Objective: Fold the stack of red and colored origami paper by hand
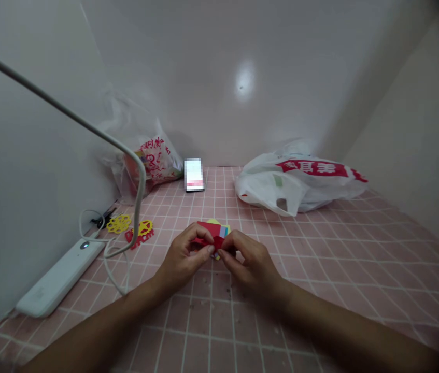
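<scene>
Both hands meet at the middle of the pink tiled surface. Between their fingertips is a small dark red piece, perhaps folded paper. My left hand pinches its left side with thumb and forefinger. On the right side, my right hand pinches it the same way. Just behind the fingers lies a stack of coloured sheets, red on top, with blue, purple and yellow edges showing. The hands partly cover this stack.
At the left are a white power strip, a looping cable, yellow cut-outs and red letters. Farther back stand a plastic bag, a lit phone and a white bag. Walls enclose the surface.
</scene>
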Motion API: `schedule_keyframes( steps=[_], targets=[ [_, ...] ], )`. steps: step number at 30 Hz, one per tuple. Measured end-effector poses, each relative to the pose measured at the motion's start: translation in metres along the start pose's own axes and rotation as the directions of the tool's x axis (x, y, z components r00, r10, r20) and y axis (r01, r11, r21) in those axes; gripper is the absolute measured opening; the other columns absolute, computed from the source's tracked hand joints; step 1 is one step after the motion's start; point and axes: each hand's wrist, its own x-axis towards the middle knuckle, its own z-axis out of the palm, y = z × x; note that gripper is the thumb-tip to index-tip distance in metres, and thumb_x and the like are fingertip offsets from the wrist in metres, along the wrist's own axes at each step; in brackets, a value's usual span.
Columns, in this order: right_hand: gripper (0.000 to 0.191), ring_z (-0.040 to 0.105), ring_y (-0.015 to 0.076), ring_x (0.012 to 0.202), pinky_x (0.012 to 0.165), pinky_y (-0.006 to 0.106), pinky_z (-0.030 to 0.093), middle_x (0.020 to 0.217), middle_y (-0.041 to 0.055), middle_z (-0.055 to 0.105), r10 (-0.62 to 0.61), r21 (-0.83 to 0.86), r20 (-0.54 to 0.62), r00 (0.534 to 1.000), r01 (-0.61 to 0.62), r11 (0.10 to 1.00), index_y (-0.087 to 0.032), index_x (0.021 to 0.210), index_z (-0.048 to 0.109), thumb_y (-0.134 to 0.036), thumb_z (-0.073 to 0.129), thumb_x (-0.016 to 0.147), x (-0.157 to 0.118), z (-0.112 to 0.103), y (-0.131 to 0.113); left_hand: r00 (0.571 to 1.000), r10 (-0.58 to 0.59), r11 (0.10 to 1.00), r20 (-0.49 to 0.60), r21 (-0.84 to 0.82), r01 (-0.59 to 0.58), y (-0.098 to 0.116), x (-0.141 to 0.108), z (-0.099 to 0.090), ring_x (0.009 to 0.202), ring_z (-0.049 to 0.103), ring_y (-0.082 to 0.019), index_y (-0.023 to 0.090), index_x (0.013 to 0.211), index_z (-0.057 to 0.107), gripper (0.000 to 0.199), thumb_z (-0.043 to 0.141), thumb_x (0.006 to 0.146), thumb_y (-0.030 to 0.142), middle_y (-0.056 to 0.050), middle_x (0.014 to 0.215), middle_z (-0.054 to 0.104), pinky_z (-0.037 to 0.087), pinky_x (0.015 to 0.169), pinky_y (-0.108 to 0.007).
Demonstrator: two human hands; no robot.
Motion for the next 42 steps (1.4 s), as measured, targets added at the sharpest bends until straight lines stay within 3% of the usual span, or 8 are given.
schedule_keyframes(
  steps=[3,9,21,26,31,35,42],
  targets=[
    [0.013,0.052,0.0150,0.065,0.061,0.027,0.039,0.073,0.0015,0.057,0.027,0.001,0.005,1.000,-0.027,1.000,-0.019,0.077,0.051,-0.013,0.056,0.088,-0.002,0.002,-0.001,1.000,-0.018,0.998,0.006,-0.056,0.018,-0.004,-0.001,0.001,0.079,0.055,-0.013,0.018,0.085,0.055,0.006,0.062,0.085,0.017,0.000,0.086,0.052,0.048,0.073,-0.025],
    [0.012,0.053,0.0143,0.065,0.061,0.026,0.039,0.073,0.0004,0.057,0.083,0.030,0.011,0.996,-0.083,0.996,-0.019,0.079,0.050,-0.013,0.055,0.087,-0.001,0.003,-0.003,0.999,-0.025,1.000,-0.025,0.002,0.025,-0.005,-0.002,0.003,0.082,0.057,-0.014,0.019,0.091,0.054,0.010,0.060,0.084,0.015,0.000,0.089,0.054,0.049,0.075,-0.027],
    [0.021,0.053,0.0122,0.061,0.056,0.023,0.038,0.074,-0.0025,0.059,0.239,0.196,0.079,0.968,-0.250,0.948,-0.021,0.104,0.050,-0.013,0.054,0.086,-0.002,0.003,-0.006,0.999,0.022,0.984,-0.049,0.179,-0.013,0.000,-0.006,0.008,0.081,0.056,-0.013,0.020,0.094,0.053,0.019,0.055,0.080,0.008,0.001,0.089,0.055,0.047,0.075,-0.026],
    [0.014,0.057,0.0129,0.067,0.063,0.024,0.041,0.077,-0.0014,0.063,0.242,0.187,0.072,0.968,-0.252,0.950,-0.021,0.094,0.055,-0.010,0.053,0.085,-0.002,0.005,-0.003,0.999,0.021,0.979,-0.040,0.205,-0.012,0.001,-0.007,0.009,0.084,0.057,-0.014,0.020,0.094,0.053,0.016,0.055,0.081,0.010,0.000,0.091,0.056,0.048,0.077,-0.027],
    [0.017,0.059,0.0134,0.069,0.065,0.025,0.042,0.080,-0.0007,0.065,0.168,0.109,0.027,0.985,-0.170,0.979,-0.021,0.095,0.055,-0.008,0.052,0.084,-0.004,0.005,-0.003,0.992,-0.055,0.933,-0.118,0.348,0.093,0.006,-0.005,0.009,0.079,0.057,-0.016,0.019,0.093,0.059,0.014,0.058,0.080,0.015,-0.001,0.086,0.058,0.046,0.072,-0.028],
    [0.014,0.057,0.0136,0.067,0.063,0.025,0.041,0.079,0.0001,0.062,0.144,0.065,0.014,0.989,-0.145,0.987,-0.020,0.093,0.054,-0.009,0.052,0.085,-0.004,0.004,-0.003,0.987,-0.147,0.947,-0.071,0.279,0.161,0.006,-0.004,0.009,0.075,0.062,-0.016,0.019,0.090,0.063,0.010,0.056,0.082,0.018,-0.002,0.082,0.066,0.047,0.070,-0.027],
    [0.012,0.053,0.0129,0.061,0.058,0.024,0.038,0.071,-0.0019,0.059,0.261,0.110,0.041,0.965,-0.264,0.958,-0.021,0.094,0.054,-0.012,0.051,0.086,-0.005,0.007,-0.001,0.978,-0.147,0.946,-0.151,0.267,0.183,0.005,-0.005,0.010,0.070,0.061,-0.015,0.017,0.081,0.062,0.003,0.059,0.080,0.019,-0.001,0.076,0.065,0.047,0.067,-0.027]
  ],
)
